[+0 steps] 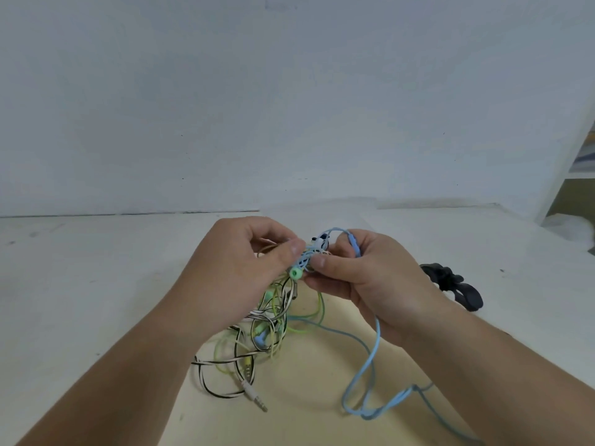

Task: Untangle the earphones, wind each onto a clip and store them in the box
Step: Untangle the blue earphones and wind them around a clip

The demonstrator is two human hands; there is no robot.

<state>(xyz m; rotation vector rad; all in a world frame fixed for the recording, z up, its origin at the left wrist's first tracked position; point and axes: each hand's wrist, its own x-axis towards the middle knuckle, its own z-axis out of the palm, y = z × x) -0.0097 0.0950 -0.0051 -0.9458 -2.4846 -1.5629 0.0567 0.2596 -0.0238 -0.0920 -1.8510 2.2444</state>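
A tangle of earphones hangs from both hands above a pale yellow mat: a light blue cord, a green cord, and a black-and-white striped cord with a silver jack. My left hand pinches the top of the knot with thumb and fingers. My right hand holds the same knot from the right, with the blue cord's inline remote looped over its fingers. A green earbud tip sticks out between the two thumbs. No box is in view.
Black cable clips lie on the white table just right of my right hand. A white wall stands close behind the table. A white shelf unit is at the far right edge.
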